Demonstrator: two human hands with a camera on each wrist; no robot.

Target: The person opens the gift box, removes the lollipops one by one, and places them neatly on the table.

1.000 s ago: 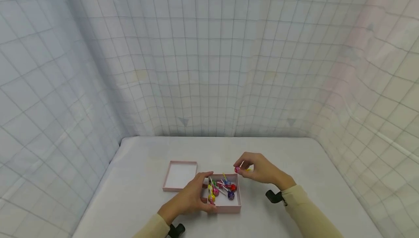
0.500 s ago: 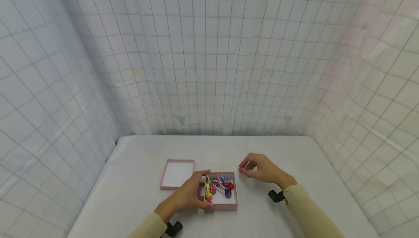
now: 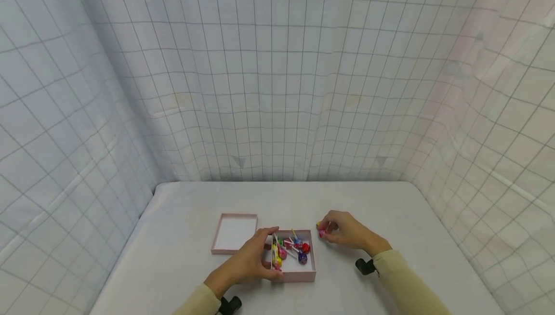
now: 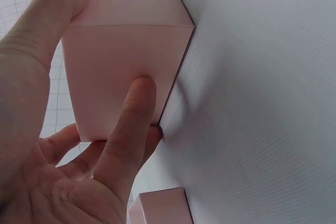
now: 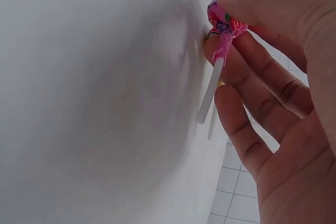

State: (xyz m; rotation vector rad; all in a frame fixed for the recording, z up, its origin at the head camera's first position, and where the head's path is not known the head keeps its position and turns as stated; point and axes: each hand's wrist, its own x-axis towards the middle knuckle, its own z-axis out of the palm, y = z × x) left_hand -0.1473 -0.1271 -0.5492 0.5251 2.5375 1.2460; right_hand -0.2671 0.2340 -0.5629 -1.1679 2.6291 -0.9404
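My left hand grips a pink open box from its left side, thumb at the near wall and fingers along the left and far walls. In the left wrist view a fingertip presses the box's pink side. Inside lie several wrapped lollipops, mostly toward the left and far side. Just right of the box, my right hand pinches a pink-wrapped lollipop by its head, low over the table, white stick pointing away from the thumb. A second white stick and a yellow bit show behind it.
A shallow pink lid with a white inside lies left of the box, just beyond my left hand. White cloth covers the table. Grid-patterned white curtains stand behind and at both sides.
My right hand has moved a little right, away from the box's far right corner, and lowered toward the table with the pink lollipop. The left hand keeps its grip on the box.
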